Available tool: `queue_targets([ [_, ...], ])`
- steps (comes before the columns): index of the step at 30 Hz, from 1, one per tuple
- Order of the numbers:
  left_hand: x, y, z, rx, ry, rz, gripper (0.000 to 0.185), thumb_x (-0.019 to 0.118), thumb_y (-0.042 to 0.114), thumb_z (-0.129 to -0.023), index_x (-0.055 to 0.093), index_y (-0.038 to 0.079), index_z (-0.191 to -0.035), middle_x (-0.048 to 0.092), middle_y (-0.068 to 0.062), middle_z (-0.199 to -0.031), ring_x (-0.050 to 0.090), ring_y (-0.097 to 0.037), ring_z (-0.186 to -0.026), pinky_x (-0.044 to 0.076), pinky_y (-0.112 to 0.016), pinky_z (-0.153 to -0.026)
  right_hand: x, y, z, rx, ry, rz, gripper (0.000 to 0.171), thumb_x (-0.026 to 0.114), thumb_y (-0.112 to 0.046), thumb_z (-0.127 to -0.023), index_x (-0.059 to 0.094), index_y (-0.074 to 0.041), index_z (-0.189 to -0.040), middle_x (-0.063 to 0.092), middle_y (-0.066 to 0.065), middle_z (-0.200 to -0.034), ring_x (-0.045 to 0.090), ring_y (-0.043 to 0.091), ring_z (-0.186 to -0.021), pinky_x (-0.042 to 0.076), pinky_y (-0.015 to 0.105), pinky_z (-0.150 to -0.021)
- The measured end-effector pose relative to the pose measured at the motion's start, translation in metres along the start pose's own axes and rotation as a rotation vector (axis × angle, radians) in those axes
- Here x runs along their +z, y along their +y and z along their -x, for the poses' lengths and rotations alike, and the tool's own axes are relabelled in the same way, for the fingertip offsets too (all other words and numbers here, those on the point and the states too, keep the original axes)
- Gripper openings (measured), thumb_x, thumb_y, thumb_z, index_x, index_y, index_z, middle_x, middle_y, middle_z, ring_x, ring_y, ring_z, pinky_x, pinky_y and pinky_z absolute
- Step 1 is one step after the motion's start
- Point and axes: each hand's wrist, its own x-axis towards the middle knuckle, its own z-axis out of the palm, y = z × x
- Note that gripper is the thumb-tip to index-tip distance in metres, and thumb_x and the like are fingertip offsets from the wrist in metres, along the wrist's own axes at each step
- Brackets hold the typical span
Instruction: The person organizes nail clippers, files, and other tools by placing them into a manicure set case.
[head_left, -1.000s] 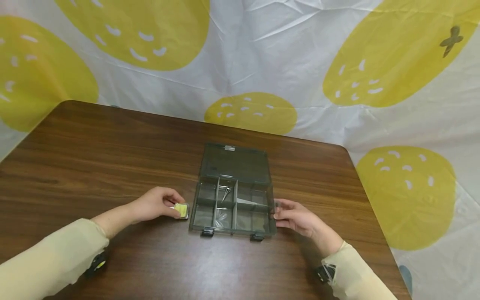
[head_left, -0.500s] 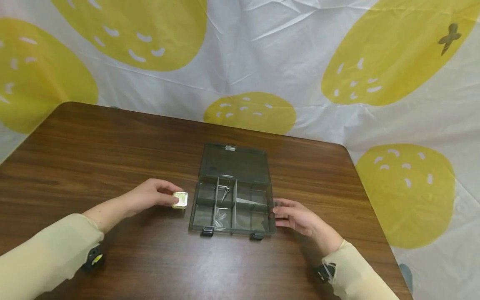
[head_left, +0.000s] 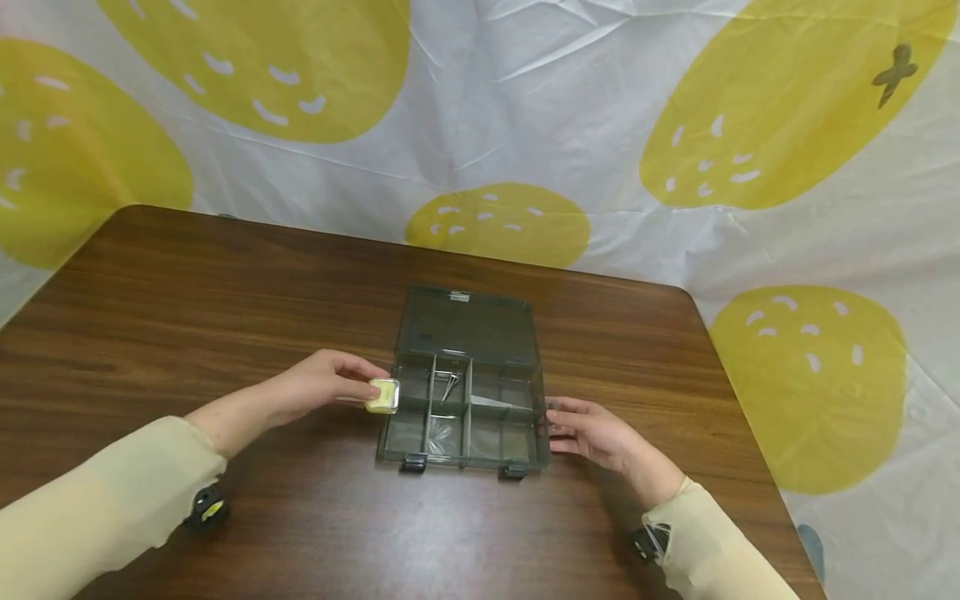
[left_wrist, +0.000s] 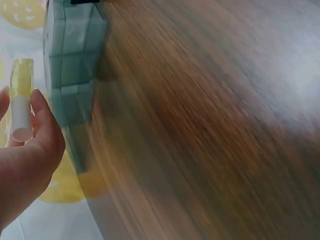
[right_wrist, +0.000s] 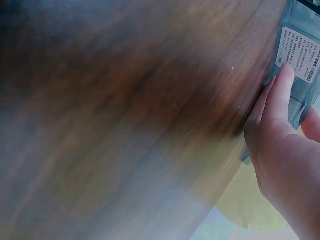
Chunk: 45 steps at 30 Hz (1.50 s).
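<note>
Yellow case [head_left: 382, 396] is pinched by left hand [head_left: 318, 393] over organizer box [head_left: 465, 408], steadied by right hand [head_left: 588, 433] with fingers straight against its side

From my feed, the compartment box [head_left: 465, 417] sits on the table [head_left: 225, 283] midway between its left and right edges, nearer the front edge, lid [head_left: 468, 327] laid open toward the back edge. My left hand [head_left: 318, 392] holds a small case [head_left: 382, 395] at the box's left wall (just over the back-left compartment); my right hand [head_left: 592, 433] touches its right wall.
</note>
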Motion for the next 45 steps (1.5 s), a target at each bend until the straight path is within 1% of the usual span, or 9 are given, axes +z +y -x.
queue_targets([
  [7, 0.018, 0.008, -0.011, -0.007, -0.04, 0.058, 0.04, 0.064, 0.004, -0.083, 0.055, -0.015, -0.117, 0.066, -0.007, -0.098, 0.061, -0.006, -0.08, 0.054, -0.026, -0.079, -0.001, 0.001, 0.0, -0.01, -0.017, -0.01, 0.056, 0.044, -0.009, -0.097, 0.018, 0.013, -0.142, 0.06, -0.005, -0.093, 0.059, 0.007, -0.087, 0.052, 0.023, -0.08],
  [11, 0.028, 0.013, -0.018, -0.011, -0.048, -0.018, 0.037, 0.066, 0.008, -0.082, 0.06, -0.009, -0.114, 0.067, -0.003, -0.092, 0.059, -0.006, -0.077, 0.052, -0.023, -0.073, -0.001, 0.002, 0.0, -0.01, -0.013, -0.013, 0.057, 0.044, -0.009, -0.097, 0.016, 0.014, -0.141, 0.06, -0.004, -0.092, 0.059, 0.007, -0.087, 0.052, 0.023, -0.08],
  [16, 0.039, 0.02, -0.028, 0.009, -0.053, -0.098, 0.033, 0.067, 0.011, -0.081, 0.064, -0.004, -0.111, 0.068, -0.008, -0.098, 0.057, -0.007, -0.079, 0.048, -0.022, -0.073, -0.001, 0.003, 0.001, -0.011, -0.01, -0.013, 0.058, 0.044, -0.009, -0.097, 0.014, 0.014, -0.141, 0.06, -0.004, -0.092, 0.059, 0.007, -0.087, 0.052, 0.023, -0.079],
  [20, 0.048, 0.025, -0.034, 0.018, -0.067, -0.106, 0.031, 0.066, 0.011, -0.082, 0.065, -0.003, -0.11, 0.068, -0.01, -0.104, 0.057, -0.006, -0.08, 0.048, -0.021, -0.075, -0.002, 0.003, 0.001, -0.013, -0.009, -0.016, 0.057, 0.044, -0.008, -0.097, 0.014, 0.014, -0.141, 0.06, -0.005, -0.091, 0.059, 0.007, -0.087, 0.052, 0.023, -0.079],
  [27, 0.065, 0.036, -0.044, 0.014, -0.059, -0.104, 0.028, 0.065, 0.014, -0.084, 0.067, 0.0, -0.109, 0.069, -0.008, -0.102, 0.057, -0.008, -0.08, 0.049, -0.022, -0.072, -0.003, 0.004, 0.001, -0.018, -0.015, -0.008, 0.057, 0.042, -0.007, -0.098, 0.014, 0.014, -0.141, 0.06, -0.005, -0.092, 0.059, 0.007, -0.088, 0.052, 0.023, -0.079],
  [34, 0.08, 0.042, -0.052, -0.008, -0.016, -0.135, 0.026, 0.065, 0.018, -0.086, 0.069, 0.004, -0.107, 0.066, -0.009, -0.115, 0.054, -0.021, -0.114, 0.043, -0.035, -0.096, -0.002, 0.004, 0.0, -0.027, -0.016, -0.012, 0.054, 0.043, -0.007, -0.097, 0.018, 0.015, -0.14, 0.061, -0.004, -0.092, 0.06, 0.008, -0.087, 0.053, 0.023, -0.08],
  [38, 0.088, 0.045, -0.056, -0.047, -0.007, -0.141, 0.024, 0.065, 0.018, -0.086, 0.069, 0.006, -0.107, 0.065, -0.008, -0.118, 0.051, -0.026, -0.12, 0.04, -0.043, -0.102, -0.002, 0.004, 0.0, -0.031, -0.02, -0.014, 0.053, 0.044, -0.007, -0.097, 0.02, 0.015, -0.139, 0.062, -0.004, -0.092, 0.061, 0.008, -0.087, 0.053, 0.024, -0.08],
  [41, 0.095, 0.048, -0.058, -0.059, -0.007, -0.154, 0.022, 0.065, 0.017, -0.086, 0.07, 0.007, -0.106, 0.065, -0.007, -0.116, 0.054, -0.023, -0.115, 0.044, -0.038, -0.098, -0.002, 0.004, 0.0, -0.032, -0.026, -0.01, 0.053, 0.045, -0.007, -0.097, 0.021, 0.016, -0.139, 0.062, -0.004, -0.092, 0.061, 0.008, -0.088, 0.053, 0.024, -0.08],
  [45, 0.103, 0.051, -0.063, -0.044, -0.027, -0.154, 0.022, 0.066, 0.015, -0.086, 0.071, 0.005, -0.104, 0.067, -0.008, -0.111, 0.059, -0.016, -0.097, 0.05, -0.027, -0.079, -0.003, 0.004, -0.001, -0.027, -0.026, -0.012, 0.053, 0.046, -0.007, -0.096, 0.023, 0.015, -0.138, 0.063, -0.005, -0.093, 0.062, 0.008, -0.088, 0.053, 0.025, -0.081],
])
